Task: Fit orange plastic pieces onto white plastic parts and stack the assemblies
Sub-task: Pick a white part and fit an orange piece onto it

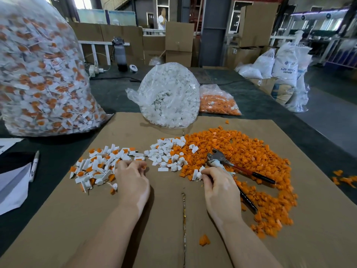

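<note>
Brown cardboard [150, 229] covers the dark surface [116, 89] in front of you, with a seam running away from you down its middle. Nearest you on it lies one stray orange piece [204, 240]. Your left hand [133, 182] rests at the near edge of the finished assemblies [100, 165], white parts with orange pieces fitted, lying in a loose pile rather than a neat stack. Its fingers are curled down toward the cardboard; you cannot tell whether they hold anything. Your right hand [219, 187] pinches a white part [199, 174] between thumb and curled fingers, at the near edge of the orange heap. Beside that hand lie pliers [239, 169] with red and black handles, resting across the orange pieces [251, 157], which spread widely to your right. Between the two piles sits a smaller scatter of loose white parts [166, 153], touching the orange heap.

Beyond the cardboard stands a clear bag of white parts [170, 93], and just behind it to the right a bag of orange pieces [218, 103]. To your left towers a large clear bag of assemblies [42, 78]. Farther back stand a dark water bottle [119, 53], cardboard boxes [179, 43] and white sacks [286, 70] on the floor.
</note>
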### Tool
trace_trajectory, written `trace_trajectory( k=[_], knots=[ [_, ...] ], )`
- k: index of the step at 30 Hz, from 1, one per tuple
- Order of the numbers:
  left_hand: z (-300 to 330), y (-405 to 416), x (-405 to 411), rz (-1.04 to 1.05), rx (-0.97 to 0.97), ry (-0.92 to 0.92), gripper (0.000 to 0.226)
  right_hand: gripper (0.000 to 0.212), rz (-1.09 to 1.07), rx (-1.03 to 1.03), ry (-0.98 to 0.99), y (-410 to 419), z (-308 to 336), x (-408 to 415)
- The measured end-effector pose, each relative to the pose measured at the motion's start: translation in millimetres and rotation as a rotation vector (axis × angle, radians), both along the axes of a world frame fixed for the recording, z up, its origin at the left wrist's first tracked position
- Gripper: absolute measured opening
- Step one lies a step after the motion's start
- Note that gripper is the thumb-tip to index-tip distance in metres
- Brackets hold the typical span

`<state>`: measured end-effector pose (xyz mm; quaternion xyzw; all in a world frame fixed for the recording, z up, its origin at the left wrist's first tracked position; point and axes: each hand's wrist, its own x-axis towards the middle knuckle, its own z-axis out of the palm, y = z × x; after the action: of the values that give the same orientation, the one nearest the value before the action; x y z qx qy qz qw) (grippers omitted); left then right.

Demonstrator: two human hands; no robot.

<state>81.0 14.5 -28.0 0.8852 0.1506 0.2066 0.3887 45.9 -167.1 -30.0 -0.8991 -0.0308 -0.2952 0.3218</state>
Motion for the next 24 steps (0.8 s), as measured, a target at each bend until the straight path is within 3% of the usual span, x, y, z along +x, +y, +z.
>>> trace_trajectory(
  k=[6, 12, 18, 24],
  knots=[
    [4, -8, -7, 0.046, 0.149, -0.044, 0.029, 0.014, -0.049, -0.076, -0.056, 1, -1, 2],
    [7, -36, -13, -0.342, 0.126, -0.102, 0.021, 0.021, -0.088, -0.235, 0.050, 4, -3, 4],
    [7, -53, -17, -0.659, 0.142, -0.192, 0.024, 0.006, 0.042, -0.110, 0.071, 3, 0, 3],
    [7, -50, -18, -0.635, 0.046, -0.106, 0.022, 0.008, 0.130, -0.055, 0.140, 2, 2, 1]
  ],
)
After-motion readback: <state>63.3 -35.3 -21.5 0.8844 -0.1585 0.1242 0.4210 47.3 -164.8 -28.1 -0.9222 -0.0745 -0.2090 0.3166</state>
